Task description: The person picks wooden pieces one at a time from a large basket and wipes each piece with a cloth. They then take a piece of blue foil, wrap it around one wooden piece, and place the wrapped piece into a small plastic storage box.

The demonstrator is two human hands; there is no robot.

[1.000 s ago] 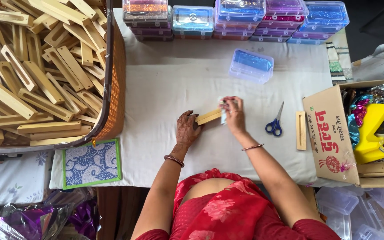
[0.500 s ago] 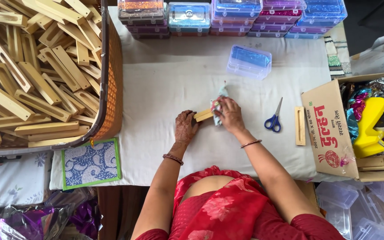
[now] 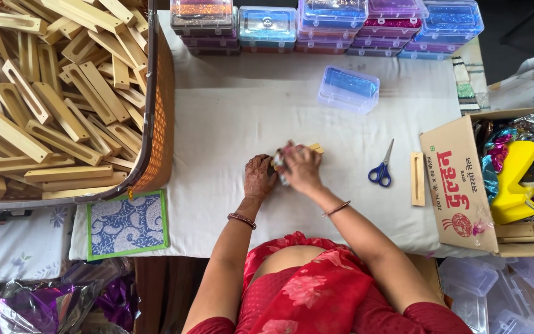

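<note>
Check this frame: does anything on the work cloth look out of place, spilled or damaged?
Nothing stands out. Both hands, left hand and right hand, hold one wooden piece. The scissors lie closed on the cloth, and one clear box sits apart from the stacked boxes.

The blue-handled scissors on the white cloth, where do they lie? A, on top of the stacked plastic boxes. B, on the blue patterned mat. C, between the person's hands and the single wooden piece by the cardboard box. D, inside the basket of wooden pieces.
C: the scissors lie flat on the cloth, to the right of the right hand and just left of the lone wooden piece beside the cardboard box.
</note>
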